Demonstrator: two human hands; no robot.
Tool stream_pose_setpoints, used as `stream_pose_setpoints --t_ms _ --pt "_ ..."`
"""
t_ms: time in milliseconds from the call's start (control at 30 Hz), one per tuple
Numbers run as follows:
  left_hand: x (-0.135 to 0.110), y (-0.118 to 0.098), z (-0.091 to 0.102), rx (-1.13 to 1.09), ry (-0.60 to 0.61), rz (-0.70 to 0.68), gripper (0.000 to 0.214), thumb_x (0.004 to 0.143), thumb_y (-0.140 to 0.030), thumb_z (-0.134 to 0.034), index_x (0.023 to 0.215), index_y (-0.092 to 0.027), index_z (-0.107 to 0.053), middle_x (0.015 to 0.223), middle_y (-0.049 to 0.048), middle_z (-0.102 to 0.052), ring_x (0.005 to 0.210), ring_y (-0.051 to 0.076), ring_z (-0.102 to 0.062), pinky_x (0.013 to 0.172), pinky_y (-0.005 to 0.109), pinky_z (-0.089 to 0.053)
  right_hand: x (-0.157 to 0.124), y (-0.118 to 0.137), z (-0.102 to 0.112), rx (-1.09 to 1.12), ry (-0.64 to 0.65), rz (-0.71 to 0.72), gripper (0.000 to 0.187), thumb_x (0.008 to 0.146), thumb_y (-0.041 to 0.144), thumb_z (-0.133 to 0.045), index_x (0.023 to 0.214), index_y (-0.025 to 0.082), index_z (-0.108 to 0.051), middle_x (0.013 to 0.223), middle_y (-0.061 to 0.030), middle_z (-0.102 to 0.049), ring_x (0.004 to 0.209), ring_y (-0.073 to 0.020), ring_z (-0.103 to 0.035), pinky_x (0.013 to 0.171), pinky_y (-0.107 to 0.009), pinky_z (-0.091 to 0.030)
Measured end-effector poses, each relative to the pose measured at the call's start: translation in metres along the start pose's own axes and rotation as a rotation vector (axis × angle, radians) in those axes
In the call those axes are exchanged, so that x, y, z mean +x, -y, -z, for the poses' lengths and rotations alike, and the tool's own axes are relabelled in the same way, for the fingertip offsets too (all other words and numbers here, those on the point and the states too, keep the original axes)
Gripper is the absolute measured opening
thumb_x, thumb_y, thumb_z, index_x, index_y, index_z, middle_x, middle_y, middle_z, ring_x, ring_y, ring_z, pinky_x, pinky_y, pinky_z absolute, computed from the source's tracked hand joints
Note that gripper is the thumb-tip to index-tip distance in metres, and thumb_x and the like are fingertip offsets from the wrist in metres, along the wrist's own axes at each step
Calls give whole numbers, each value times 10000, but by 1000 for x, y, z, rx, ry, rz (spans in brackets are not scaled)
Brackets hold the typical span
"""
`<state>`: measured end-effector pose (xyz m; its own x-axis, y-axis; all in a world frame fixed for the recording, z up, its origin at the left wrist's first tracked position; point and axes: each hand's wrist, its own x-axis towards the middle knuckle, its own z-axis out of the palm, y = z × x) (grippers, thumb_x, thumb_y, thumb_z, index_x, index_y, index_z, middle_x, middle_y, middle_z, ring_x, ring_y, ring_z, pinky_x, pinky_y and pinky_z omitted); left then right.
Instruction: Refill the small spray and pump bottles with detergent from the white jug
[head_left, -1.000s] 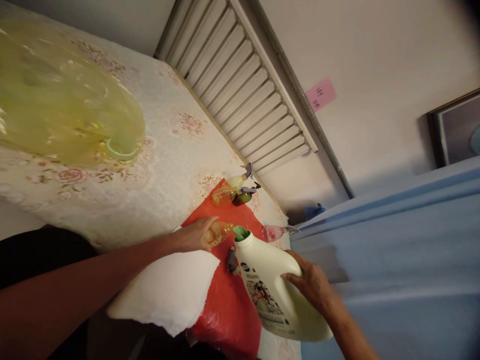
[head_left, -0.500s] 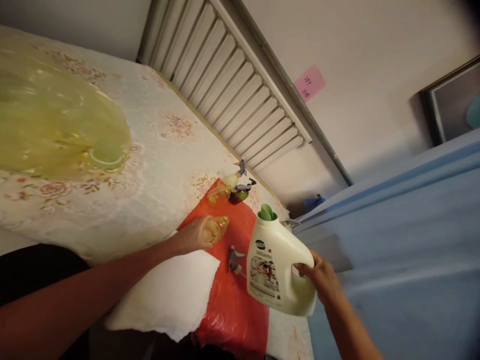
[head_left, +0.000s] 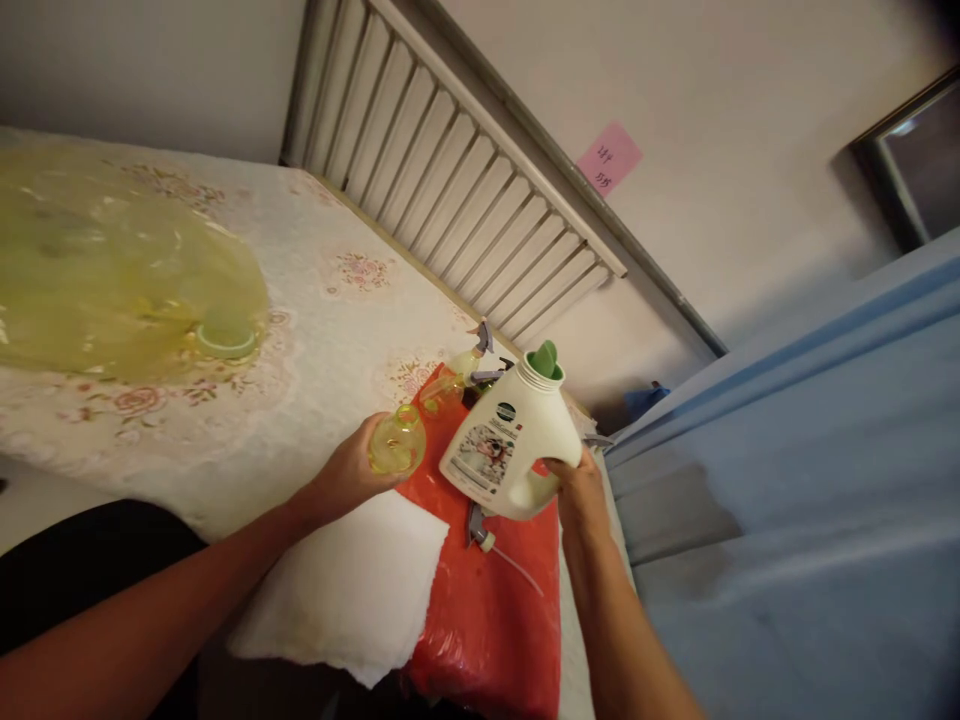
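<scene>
My left hand is closed around a small clear yellowish bottle, tipped so its bottom faces me. My right hand grips the handle of a white detergent jug with a green open spout, held nearly upright above a red plastic sheet. The jug sits just right of the small bottle, a little apart from it. A loose grey spray trigger head with its thin tube lies on the red sheet below the jug.
Two spray bottles lie at the far end of the red sheet. A white cloth lies near me. A large yellow-green translucent bag rests on the floral tablecloth. A radiator and a blue sheet border the table.
The jug has swung from tipped toward the small bottle back to nearly upright and risen. My left hand has lifted and turned the small bottle toward me.
</scene>
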<state>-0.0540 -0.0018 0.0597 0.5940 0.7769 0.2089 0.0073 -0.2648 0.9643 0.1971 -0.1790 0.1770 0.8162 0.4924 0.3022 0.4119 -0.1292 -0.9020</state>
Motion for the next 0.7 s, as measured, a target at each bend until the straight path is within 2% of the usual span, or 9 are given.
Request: stream_pose_setpoints --t_ms 33,233,367,433,533,600,633,700 --pt "-6 -2 2 8 -6 4 756 657 -423 -756 1308 -193 -446 1225 99 -667 1081 280 -667 922 370 -556 0 -7 -11 91 -18 -55 323 540 256 -690 853 178 -690 737 17 -706 664 -164 -591 640 -269 -452" --pt "-41 -10 -5 41 -26 18 729 677 -376 -738 1322 -201 -448 1269 106 -656 1144 295 -647 954 388 -555 -11 -42 -74 223 34 -81 340 587 276 -656 918 202 -667 792 12 -714 714 -167 -605 686 -278 -474" --pt "-68 -12 -21 45 -38 14 756 640 -343 -740 1324 -195 -453 1298 114 -644 1187 315 -623 1011 434 -526 -21 -54 -95 229 88 -81 368 627 292 -659 981 190 -665 846 1 -718 731 -166 -606 675 -276 -476" --pt "-80 -16 -30 26 -41 23 752 633 -332 -739 1319 -196 -463 1282 108 -652 1176 314 -629 1009 431 -529 -22 -55 -92 210 137 -67 394 631 311 -688 1003 184 -672 885 -9 -724 761 -172 -615 687 -276 -483" --pt "-95 -22 -43 14 -2 39 718 634 -319 -743 1296 -213 -486 1241 91 -672 1137 313 -650 983 425 -548 -23 -56 -65 121 249 -36 502 666 366 -710 1134 191 -662 993 -33 -732 849 -188 -643 737 -280 -500" --pt "-102 -25 -52 3 54 44 725 638 -315 -752 1304 -230 -478 1246 82 -671 1143 316 -647 993 438 -541 -28 -60 -39 -57 281 -23 551 750 389 -660 1256 179 -607 1039 -60 -724 883 -191 -650 770 -285 -499" --pt "-106 -25 -57 0 78 46 743 636 -310 -759 1315 -236 -466 1261 82 -664 1162 320 -637 1007 446 -532 -33 -63 -26 -341 309 10 530 824 410 -576 1303 184 -570 1046 -55 -717 879 -174 -648 777 -274 -495" --pt "-112 -25 -69 1 108 39 772 630 -297 -770 1328 -240 -446 1292 83 -646 1198 325 -613 1034 456 -510 -48 -73 -3 -517 352 -3 455 776 347 -657 1182 143 -648 981 -86 -724 844 -201 -643 772 -295 -480"
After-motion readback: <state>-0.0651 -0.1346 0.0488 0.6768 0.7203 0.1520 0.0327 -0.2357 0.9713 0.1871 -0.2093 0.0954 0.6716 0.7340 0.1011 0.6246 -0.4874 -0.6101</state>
